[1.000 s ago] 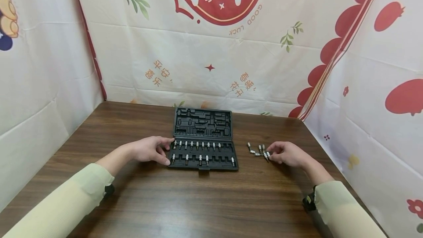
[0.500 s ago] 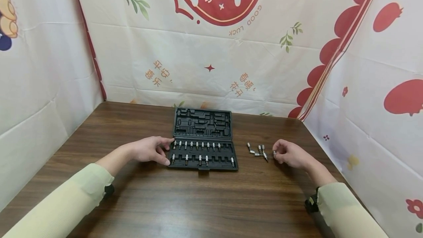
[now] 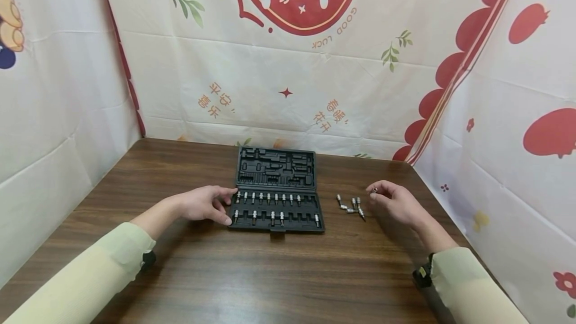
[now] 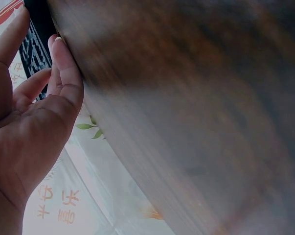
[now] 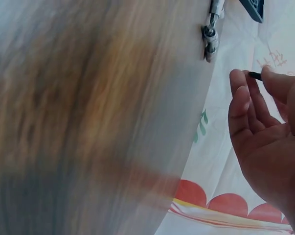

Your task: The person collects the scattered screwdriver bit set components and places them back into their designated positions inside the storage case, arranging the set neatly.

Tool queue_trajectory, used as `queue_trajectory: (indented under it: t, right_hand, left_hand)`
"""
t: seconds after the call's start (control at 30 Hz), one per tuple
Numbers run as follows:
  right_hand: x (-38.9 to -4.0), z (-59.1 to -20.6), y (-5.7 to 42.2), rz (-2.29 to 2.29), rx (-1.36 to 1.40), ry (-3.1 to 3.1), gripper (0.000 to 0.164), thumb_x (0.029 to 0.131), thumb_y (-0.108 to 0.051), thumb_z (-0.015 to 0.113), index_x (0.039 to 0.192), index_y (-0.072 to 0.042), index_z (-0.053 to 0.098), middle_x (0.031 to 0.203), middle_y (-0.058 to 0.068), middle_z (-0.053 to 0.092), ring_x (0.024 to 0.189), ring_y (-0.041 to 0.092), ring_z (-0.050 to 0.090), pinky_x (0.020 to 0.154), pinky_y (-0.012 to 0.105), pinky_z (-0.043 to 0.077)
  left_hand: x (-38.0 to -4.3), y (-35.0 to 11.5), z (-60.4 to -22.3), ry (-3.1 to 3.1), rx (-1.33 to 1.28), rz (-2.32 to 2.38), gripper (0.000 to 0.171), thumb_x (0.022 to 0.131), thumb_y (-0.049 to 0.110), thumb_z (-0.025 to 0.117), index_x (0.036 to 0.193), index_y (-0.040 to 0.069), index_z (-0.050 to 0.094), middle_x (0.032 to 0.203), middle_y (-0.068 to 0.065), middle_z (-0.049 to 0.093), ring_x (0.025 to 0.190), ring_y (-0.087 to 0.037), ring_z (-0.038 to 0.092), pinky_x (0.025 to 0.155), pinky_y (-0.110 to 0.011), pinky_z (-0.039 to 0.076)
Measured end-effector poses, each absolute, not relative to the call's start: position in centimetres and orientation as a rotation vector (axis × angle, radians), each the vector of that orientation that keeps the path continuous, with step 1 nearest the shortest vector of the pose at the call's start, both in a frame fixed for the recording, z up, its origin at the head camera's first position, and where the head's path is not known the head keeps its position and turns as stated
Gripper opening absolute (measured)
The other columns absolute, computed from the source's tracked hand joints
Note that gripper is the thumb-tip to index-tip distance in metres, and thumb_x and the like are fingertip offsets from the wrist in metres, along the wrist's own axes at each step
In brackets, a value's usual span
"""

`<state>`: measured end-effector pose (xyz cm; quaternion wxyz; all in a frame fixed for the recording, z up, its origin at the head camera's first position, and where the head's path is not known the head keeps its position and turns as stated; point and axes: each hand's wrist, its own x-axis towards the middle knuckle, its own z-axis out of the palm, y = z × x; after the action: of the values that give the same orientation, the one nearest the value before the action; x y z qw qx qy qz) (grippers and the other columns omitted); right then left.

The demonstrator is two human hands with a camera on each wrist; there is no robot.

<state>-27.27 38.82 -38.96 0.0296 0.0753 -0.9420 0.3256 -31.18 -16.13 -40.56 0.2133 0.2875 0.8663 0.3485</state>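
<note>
Right hand pinches a bit socket toward the surface's right edge (left hand, fingers loose, touching the case's left edge)

Booth-like workspace — printed cloth hangings on three sides, wood-grain table

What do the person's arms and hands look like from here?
The left hand and right hand are ungloved. The left sleeve and right sleeve are pale yellow with light green cuffs. A black device shows by the left cuff, and a second black device by the right.
</note>
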Motion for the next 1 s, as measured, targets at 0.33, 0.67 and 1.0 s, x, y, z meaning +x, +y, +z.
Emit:
queue_trajectory:
  t: [0.33, 0.67, 1.0]
  right_hand:
    - [-27.4, -38.3, 36.5, 1.146, 0.339, -2.784, 0.033, 0.107, -0.016, 0.075, 0.135, -0.005, 0.061, 0.106, 0.02, 0.076, 0.084, 0.016, 0.071, 0.068, 0.028, 0.054]
    - [-27.8, -37.5, 34.3, 1.226, 0.399, -2.715, 0.039, 0.101, -0.006, 0.078, 0.137, -0.003, 0.064, 0.111, 0.018, 0.076, 0.093, 0.005, 0.073, 0.078, 0.024, 0.059]
    - [-28.2, -36.9, 32.5, 1.193, 0.443, -2.692, 0.04, 0.099, -0.008, 0.081, 0.137, -0.008, 0.066, 0.11, 0.015, 0.075, 0.091, 0.011, 0.071, 0.077, 0.024, 0.058]
  left_hand:
    - [-31.3, -16.1, -40.6, 2.406, 0.803, 0.956, 0.095, 0.095, 0.026, 0.089, 0.169, -0.003, 0.037, 0.143, -0.021, 0.064, 0.108, -0.016, 0.071, 0.094, -0.034, 0.057]
    - [-31.3, -16.2, -40.6, 2.407, 0.81, 0.955, 0.095, 0.095, 0.026, 0.089, 0.169, -0.004, 0.036, 0.143, -0.022, 0.063, 0.108, -0.016, 0.071, 0.095, -0.035, 0.058]
    - [-31.2, -16.2, -40.6, 2.409, 0.799, 0.96, 0.095, 0.095, 0.026, 0.089, 0.169, -0.003, 0.037, 0.143, -0.021, 0.064, 0.109, -0.016, 0.071, 0.095, -0.035, 0.058]
